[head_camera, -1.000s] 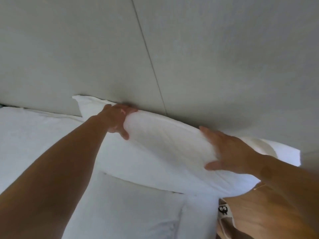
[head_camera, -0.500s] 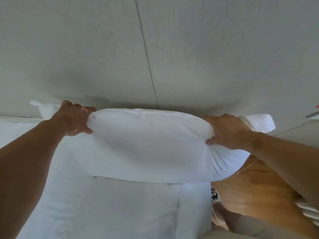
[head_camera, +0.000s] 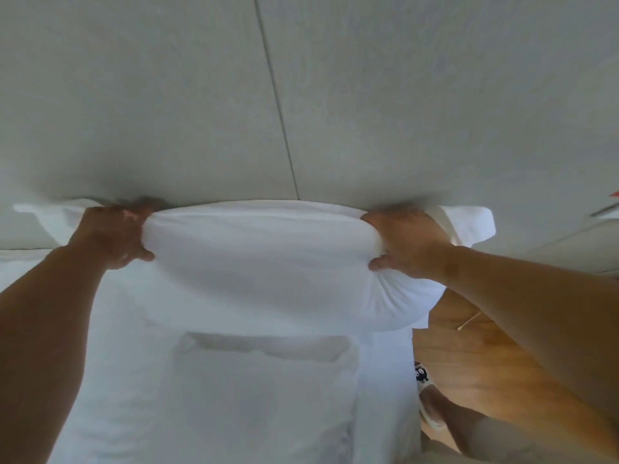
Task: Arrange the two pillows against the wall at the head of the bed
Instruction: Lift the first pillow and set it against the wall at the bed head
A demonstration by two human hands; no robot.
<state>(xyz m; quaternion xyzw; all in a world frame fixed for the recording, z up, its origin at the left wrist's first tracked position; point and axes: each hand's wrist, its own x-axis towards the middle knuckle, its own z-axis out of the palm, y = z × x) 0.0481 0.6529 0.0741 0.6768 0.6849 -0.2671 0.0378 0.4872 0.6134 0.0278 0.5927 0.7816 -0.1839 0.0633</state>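
A white pillow [head_camera: 261, 262] stands on edge on the white bed [head_camera: 110, 380], its top edge against the grey wall [head_camera: 301, 95]. My left hand [head_camera: 114, 236] grips its upper left corner and my right hand [head_camera: 402, 242] grips its upper right corner; both bunch the fabric. The pillow's right end hangs past the bed's side. A second white pillow [head_camera: 264, 390] lies flat on the bed just in front of the upright one.
A wooden floor [head_camera: 469, 363] runs along the bed's right side. On it I see my foot in a slipper [head_camera: 425, 396] with a black cartoon print, and a thin stick [head_camera: 469, 321]. A vertical seam [head_camera: 278, 98] splits the wall panels.
Both hands closed on the pillow's top corners and tipped it up from lying flat onto its edge against the wall. The view shifted to face the wall squarely.
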